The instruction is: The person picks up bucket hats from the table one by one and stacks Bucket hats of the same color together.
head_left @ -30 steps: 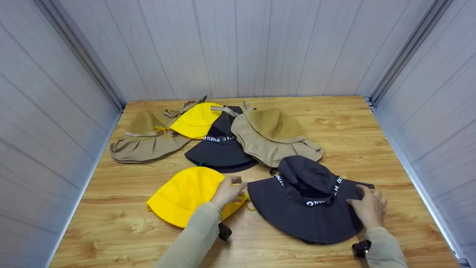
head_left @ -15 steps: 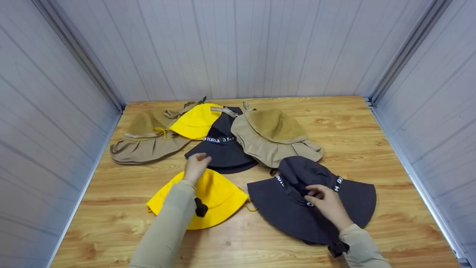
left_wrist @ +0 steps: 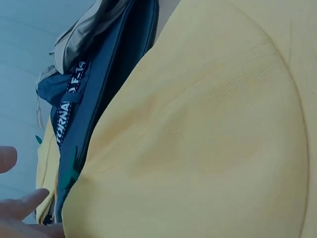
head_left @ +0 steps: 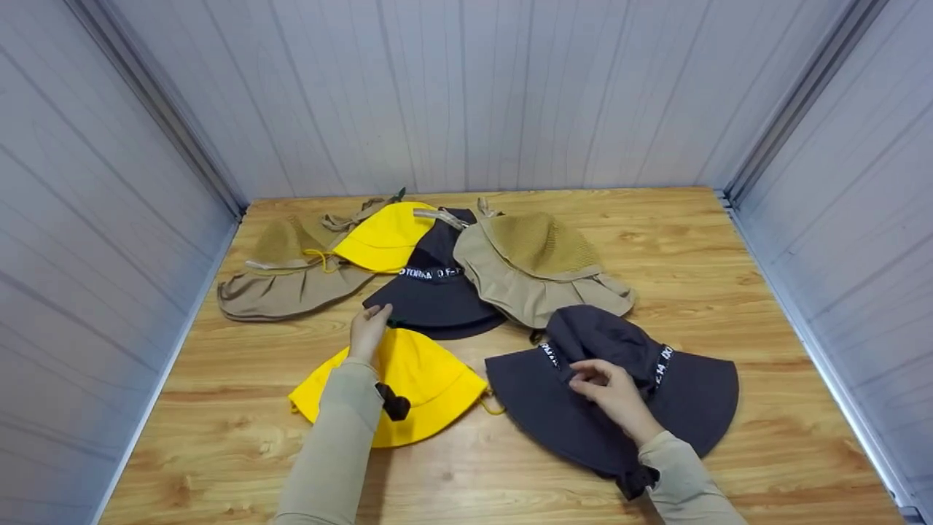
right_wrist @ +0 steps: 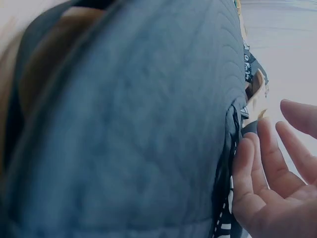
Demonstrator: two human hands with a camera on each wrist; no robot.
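Note:
Near the front left lies a yellow bucket hat (head_left: 430,379), partly covered by my left hand (head_left: 368,335) and sleeve. That hand is at the top of its crown; in the left wrist view the fingers (left_wrist: 25,203) are spread beside the crown's edge, pinching nothing. A dark wide-brimmed hat (head_left: 700,401) with a lettered band sits at the front right, its crown dented. Over the front of its crown and band is my right hand (head_left: 609,390), thumb and fingers apart. In the right wrist view, fingertips (right_wrist: 242,153) lie close to the band; contact is unclear.
Behind are a tan hat with a pleated brim (head_left: 299,292), a second yellow hat (head_left: 386,237), another dark hat (head_left: 437,306) and a beige hat with a woven crown (head_left: 543,248), overlapping. Pale panel walls (head_left: 466,95) enclose the wooden table (head_left: 787,437) on three sides.
My left hand has moved left and up from the front yellow hat's right side to its crown top. My right hand has shifted left from the dark hat's right brim to its crown.

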